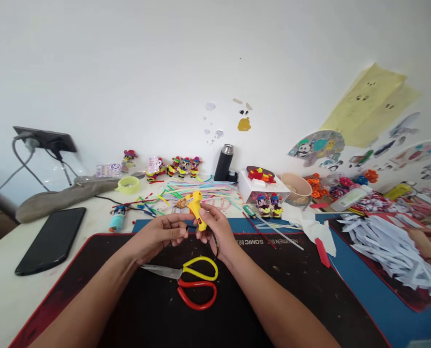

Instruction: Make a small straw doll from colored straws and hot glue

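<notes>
My right hand (217, 226) is wrapped round a yellow hot glue gun (196, 199), its stained nozzle pointing left and its dark cord hanging below the palm. Just left of it my left hand (166, 233) has thumb and forefinger pinched around something small and dark, too small to name. Below both hands, scissors (179, 279) with one yellow and one red handle lie on the black mat (266, 295), blades toward the left.
Colourful pipe cleaners (208, 186) are strewn behind the hands. Small figures (182, 166), a black thermos (224, 163) and a white box (260, 186) stand near the wall. A phone (51, 240) lies left. Paper strips (393, 249) and another person's arm (427, 246) are at right.
</notes>
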Demonstrator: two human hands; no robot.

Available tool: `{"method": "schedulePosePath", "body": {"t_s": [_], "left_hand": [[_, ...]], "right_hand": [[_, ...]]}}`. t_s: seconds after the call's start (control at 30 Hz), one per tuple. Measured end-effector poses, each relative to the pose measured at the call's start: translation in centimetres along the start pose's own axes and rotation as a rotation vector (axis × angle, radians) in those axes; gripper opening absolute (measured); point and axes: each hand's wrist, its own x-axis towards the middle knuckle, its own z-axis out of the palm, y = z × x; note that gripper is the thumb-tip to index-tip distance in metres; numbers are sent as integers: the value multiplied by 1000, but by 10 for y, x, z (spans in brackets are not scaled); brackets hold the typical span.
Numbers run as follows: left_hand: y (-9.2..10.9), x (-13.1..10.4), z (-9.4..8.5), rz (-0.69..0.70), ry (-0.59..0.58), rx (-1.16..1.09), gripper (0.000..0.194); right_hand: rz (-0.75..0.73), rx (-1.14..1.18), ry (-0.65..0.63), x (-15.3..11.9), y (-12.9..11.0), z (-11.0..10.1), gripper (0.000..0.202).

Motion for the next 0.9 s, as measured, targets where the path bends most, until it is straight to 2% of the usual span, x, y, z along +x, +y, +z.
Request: {"method": "schedulePosePath", "body": {"t_s": [0.2, 0.57, 0.77, 0.9], "left_hand": [[0, 1, -5, 56, 46, -35, 53], [-4, 2, -3, 47, 24, 143, 66], [-6, 3, -2, 33, 10, 183, 58], [-6, 4, 1, 61, 68, 190, 42]], "right_hand": [[54, 66, -71, 12, 4, 4, 58], [122, 107, -216, 20, 18, 0, 37], [229, 149, -195, 19, 15, -11, 33], [240, 233, -162, 17, 7, -15, 31]]}}
